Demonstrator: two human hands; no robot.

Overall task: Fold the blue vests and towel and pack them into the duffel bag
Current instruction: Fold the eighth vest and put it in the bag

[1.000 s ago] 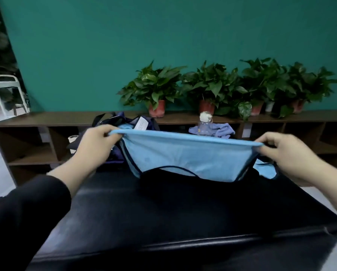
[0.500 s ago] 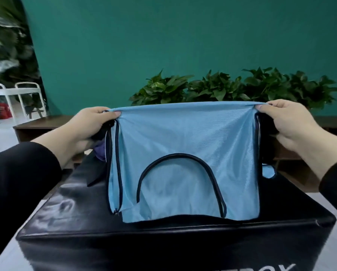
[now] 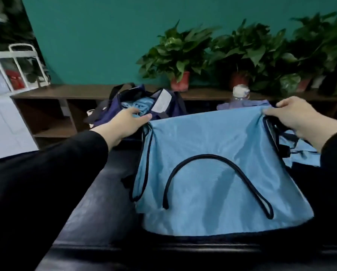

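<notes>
blue vest [image 3: 218, 153] — one — pinched at its top corners by left hand [image 3: 127, 122] and right hand [image 3: 294, 116].

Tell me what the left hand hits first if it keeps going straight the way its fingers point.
Probably the duffel bag: the left hand, pinching the blue vest at its corner, points up and right toward the bag's open mouth. Depth is unclear, so the gap cannot be judged.
</notes>
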